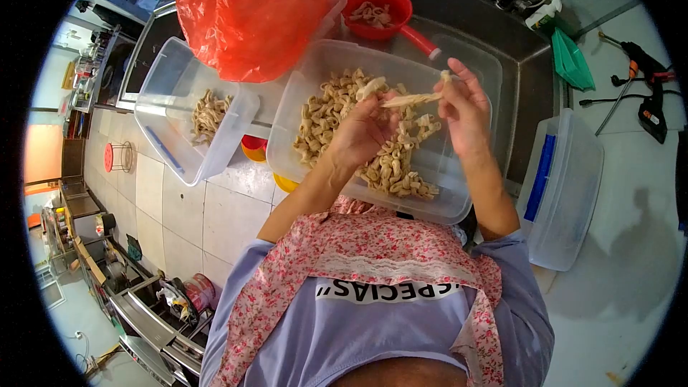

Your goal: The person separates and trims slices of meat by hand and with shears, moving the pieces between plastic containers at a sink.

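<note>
A pale, twisted strip [416, 100] that looks like tofu skin stretches between my two hands. My left hand [360, 132] is closed on its left end, where a thicker folded part shows by the fingertips. My right hand [466, 104] pinches the other end, with a short tip standing up above the thumb. Both hands are over a large clear plastic tub [287, 118]. Many tan knotted pieces [326, 118] of similar material are heaped in it, mostly toward its left and middle.
Left of the tub is a smaller clear bin [161, 118] with loose strips [210, 116]. A red plastic bag [247, 14] bulges behind it. A red strainer [377, 13] with strips lies at the back. A blue-handled clear container [566, 186] stands at right, near the sink's dark edge [527, 93].
</note>
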Tool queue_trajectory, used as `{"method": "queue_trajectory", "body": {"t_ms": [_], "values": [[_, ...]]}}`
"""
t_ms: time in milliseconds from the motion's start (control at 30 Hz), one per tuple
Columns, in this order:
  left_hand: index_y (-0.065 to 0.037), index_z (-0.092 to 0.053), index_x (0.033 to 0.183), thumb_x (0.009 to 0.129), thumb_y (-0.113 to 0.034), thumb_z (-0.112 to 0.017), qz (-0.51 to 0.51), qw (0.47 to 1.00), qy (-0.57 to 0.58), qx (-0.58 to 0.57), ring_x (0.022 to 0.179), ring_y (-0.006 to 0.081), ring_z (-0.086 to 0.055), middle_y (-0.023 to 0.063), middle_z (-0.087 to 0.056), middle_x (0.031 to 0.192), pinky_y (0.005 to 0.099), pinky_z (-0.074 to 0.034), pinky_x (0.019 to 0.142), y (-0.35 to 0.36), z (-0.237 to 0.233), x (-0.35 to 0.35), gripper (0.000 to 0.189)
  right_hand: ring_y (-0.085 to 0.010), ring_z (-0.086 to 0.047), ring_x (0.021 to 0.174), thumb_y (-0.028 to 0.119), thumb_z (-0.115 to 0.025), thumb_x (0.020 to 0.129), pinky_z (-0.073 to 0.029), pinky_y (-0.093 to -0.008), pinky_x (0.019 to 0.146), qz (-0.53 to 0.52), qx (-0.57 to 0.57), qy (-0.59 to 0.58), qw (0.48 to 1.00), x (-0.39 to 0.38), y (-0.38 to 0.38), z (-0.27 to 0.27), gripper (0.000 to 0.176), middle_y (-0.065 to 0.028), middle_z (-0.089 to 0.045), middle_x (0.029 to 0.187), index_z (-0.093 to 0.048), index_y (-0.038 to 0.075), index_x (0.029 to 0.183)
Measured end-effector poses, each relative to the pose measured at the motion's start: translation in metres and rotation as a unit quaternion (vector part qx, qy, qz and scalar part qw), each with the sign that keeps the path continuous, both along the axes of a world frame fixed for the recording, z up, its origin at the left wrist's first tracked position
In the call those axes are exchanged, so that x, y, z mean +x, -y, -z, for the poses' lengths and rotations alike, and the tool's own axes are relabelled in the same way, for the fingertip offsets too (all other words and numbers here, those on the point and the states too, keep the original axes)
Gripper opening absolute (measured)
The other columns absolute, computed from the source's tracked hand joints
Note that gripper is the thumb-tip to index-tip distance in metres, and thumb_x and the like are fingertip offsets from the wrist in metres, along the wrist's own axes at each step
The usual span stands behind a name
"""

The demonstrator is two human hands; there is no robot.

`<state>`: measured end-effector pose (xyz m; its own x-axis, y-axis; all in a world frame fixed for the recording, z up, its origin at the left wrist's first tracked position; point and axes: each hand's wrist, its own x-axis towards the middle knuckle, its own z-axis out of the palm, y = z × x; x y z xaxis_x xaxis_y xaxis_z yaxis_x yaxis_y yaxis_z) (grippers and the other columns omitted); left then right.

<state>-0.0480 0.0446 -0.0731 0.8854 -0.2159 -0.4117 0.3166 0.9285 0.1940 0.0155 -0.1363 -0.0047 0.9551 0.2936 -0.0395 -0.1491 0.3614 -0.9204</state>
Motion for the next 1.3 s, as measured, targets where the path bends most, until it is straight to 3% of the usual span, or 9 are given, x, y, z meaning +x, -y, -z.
{"method": "queue_trajectory", "body": {"t_ms": [167,267,467,733,1067,1167,1200,1267,1300], "values": [[-0.010,-0.060,0.104,0.089,-0.019,-0.061,-0.048,0.999,0.009,-0.011,0.093,0.0184,-0.062,0.0053,-0.064,0.105,0.0273,-0.055,0.080,-0.004,-0.011,0.001,0.017,-0.0055,-0.054,0.071,0.005,-0.067,0.081,-0.044,-0.0197,0.061,-0.020,-0.143,0.099,0.984,-0.001,-0.007,0.002,0.044,-0.0015,-0.061,0.086,-0.057,0.009,0.124],[-0.009,-0.055,0.104,0.093,-0.018,-0.055,-0.052,0.998,0.029,0.002,0.093,0.0157,-0.060,0.0042,-0.062,0.104,0.0277,-0.055,0.080,-0.004,-0.021,0.002,0.014,-0.0084,-0.054,0.070,0.006,-0.069,0.079,-0.045,-0.0224,0.063,-0.054,-0.344,0.239,0.906,-0.003,-0.007,0.007,0.030,0.0008,-0.056,0.082,-0.066,0.008,0.110],[-0.012,-0.056,0.105,0.091,-0.028,-0.057,-0.046,0.994,0.079,0.065,0.104,0.0168,-0.056,0.0027,-0.060,0.114,0.0299,-0.053,0.084,-0.012,-0.025,0.002,0.021,-0.0146,-0.056,0.068,0.012,-0.069,0.080,-0.047,-0.0254,0.063,0.013,-0.472,0.346,0.811,0.001,-0.007,0.007,0.014,-0.0041,-0.057,0.081,-0.069,0.007,0.093],[-0.013,-0.057,0.107,0.092,-0.028,-0.056,-0.132,0.989,0.041,0.050,0.104,0.0176,-0.055,0.0022,-0.058,0.118,0.0298,-0.052,0.089,-0.025,-0.029,0.000,0.021,-0.0109,-0.061,0.079,0.011,-0.063,0.088,-0.050,-0.0244,0.066,0.092,-0.134,0.097,0.982,0.017,0.003,0.013,0.022,-0.0017,-0.065,0.092,-0.064,0.008,0.109],[-0.011,-0.059,0.111,0.089,-0.022,-0.062,-0.097,0.976,0.139,-0.135,0.100,0.0167,-0.056,0.0012,-0.059,0.096,0.0284,-0.051,0.081,-0.035,-0.010,0.002,0.025,-0.0114,-0.061,0.087,0.012,-0.061,0.088,-0.048,-0.0245,0.072,0.078,0.018,-0.042,0.996,0.027,0.013,0.009,0.032,-0.0040,-0.066,0.094,-0.057,0.007,0.119],[-0.006,-0.062,0.107,0.088,-0.019,-0.064,-0.049,0.982,0.074,0.170,0.094,0.0183,-0.057,0.0033,-0.061,0.099,0.0304,-0.049,0.076,-0.037,-0.023,0.000,0.022,-0.0114,-0.061,0.086,0.014,-0.062,0.088,-0.047,-0.0249,0.073,0.078,0.014,-0.039,0.996,0.028,0.016,0.010,0.024,-0.0042,-0.066,0.093,-0.060,0.006,0.111],[-0.005,-0.063,0.106,0.087,-0.017,-0.064,-0.034,0.925,0.139,0.351,0.095,0.0191,-0.057,0.0046,-0.060,0.101,0.0303,-0.050,0.078,-0.034,-0.023,0.000,0.022,-0.0114,-0.061,0.085,0.014,-0.062,0.088,-0.047,-0.0250,0.074,0.079,0.013,-0.036,0.996,0.029,0.015,0.010,0.022,-0.0044,-0.066,0.092,-0.061,0.006,0.109],[-0.001,-0.063,0.105,0.086,-0.013,-0.065,-0.002,0.704,0.252,0.664,0.095,0.0208,-0.058,0.0071,-0.059,0.105,0.0302,-0.050,0.083,-0.023,-0.023,0.000,0.023,-0.0109,-0.061,0.083,0.015,-0.062,0.088,-0.048,-0.0243,0.072,0.076,-0.004,-0.010,0.997,0.028,0.013,0.006,0.019,-0.0046,-0.067,0.090,-0.062,0.006,0.104],[0.000,-0.063,0.104,0.085,-0.012,-0.065,0.019,0.672,0.256,0.695,0.095,0.0210,-0.059,0.0080,-0.059,0.106,0.0303,-0.050,0.083,-0.019,-0.020,-0.001,0.023,-0.0107,-0.061,0.081,0.016,-0.062,0.088,-0.048,-0.0239,0.072,0.074,-0.013,0.001,0.997,0.027,0.012,0.003,0.017,-0.0047,-0.067,0.089,-0.063,0.006,0.102]]}}
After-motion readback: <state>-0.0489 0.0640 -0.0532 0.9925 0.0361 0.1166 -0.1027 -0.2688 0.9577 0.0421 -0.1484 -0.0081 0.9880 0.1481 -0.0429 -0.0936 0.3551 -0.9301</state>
